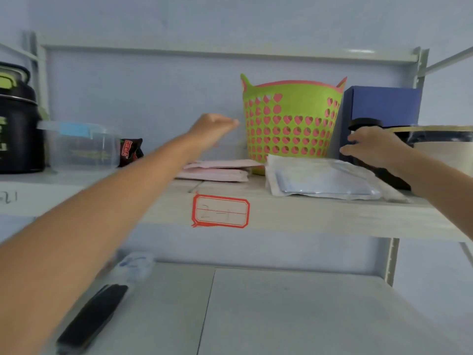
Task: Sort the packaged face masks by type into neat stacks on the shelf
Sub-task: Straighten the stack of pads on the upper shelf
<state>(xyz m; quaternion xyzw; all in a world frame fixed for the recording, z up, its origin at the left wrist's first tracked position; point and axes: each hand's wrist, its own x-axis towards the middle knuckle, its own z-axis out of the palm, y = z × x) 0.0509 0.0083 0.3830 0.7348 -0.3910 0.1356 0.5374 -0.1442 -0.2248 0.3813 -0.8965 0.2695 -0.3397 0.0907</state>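
Head view shows the left hand (213, 129) raised above the shelf (320, 213), its fingers curled into a loose fist; whether anything is pinched in that grip cannot be told through the blur. It hangs over the pink mask packets (217, 170), apart from them. The right hand (371, 147) reaches in from the right with fingers spread and relaxed, holding nothing, its fingertips just above the right rear corner of the blue mask packets (325, 179).

The pink packets lie in a low stack on the shelf, left of centre, and the blue ones in clear wrappers form a second stack just to their right; the 2 stacks are near each other but apart. Behind and between them stands a green basket (289, 124) with pink heart-shaped holes, its base touching the back of both stacks.

A red-bordered label (220, 211) is stuck to the shelf's front edge below the pink stack, with faint handwriting that looks like "2-4". More handwriting at the far left of the edge is too blurred to read.

Right of the basket stands a dark blue box (384, 106), with a black lid or jar (366, 124) in front of it and a round tub (442, 147) at the far right. At the left sit a clear plastic container (79, 147), a small red and black packet (131, 151) with unreadable print, and a black pot (18, 119). On the lower shelf lies a black flat object (92, 319).
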